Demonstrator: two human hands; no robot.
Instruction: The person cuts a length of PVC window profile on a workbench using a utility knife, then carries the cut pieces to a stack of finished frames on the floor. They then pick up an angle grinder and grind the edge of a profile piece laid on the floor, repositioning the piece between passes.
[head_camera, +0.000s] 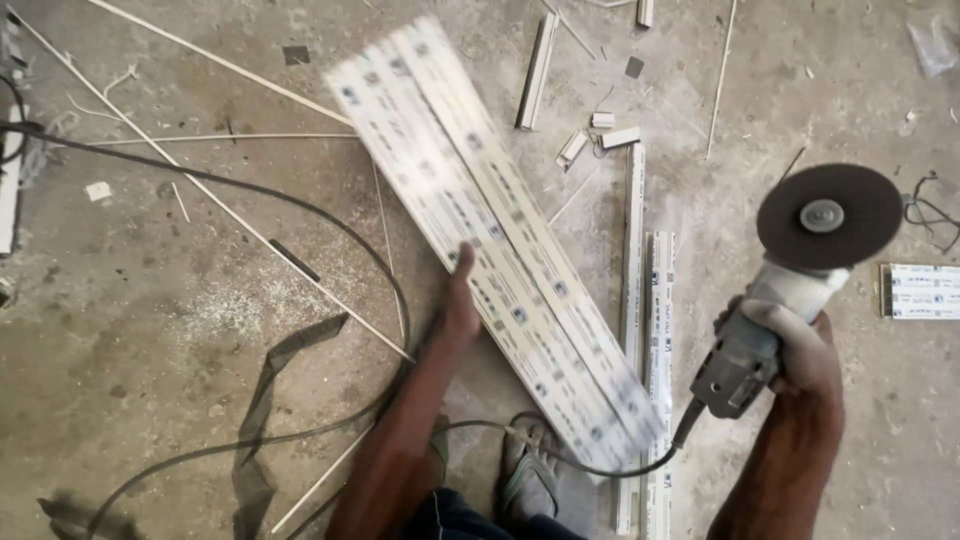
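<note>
My left hand (461, 300) grips a long white plastic panel strip (497, 236) with small printed marks. The strip runs diagonally from the upper middle down to the lower right and is blurred with motion. My right hand (797, 345) is closed around the grey body of an angle grinder (760, 325). Its dark round cutting disc (829, 216) faces up at the right. The grinder's black cable (300, 205) loops across the concrete floor to the left.
More white profile strips (647, 300) lie on the floor under the panel. Short offcuts (606, 135), thin slivers (215, 62) and a printed piece (920, 291) are scattered about. My sandalled foot (528, 470) stands at the bottom middle.
</note>
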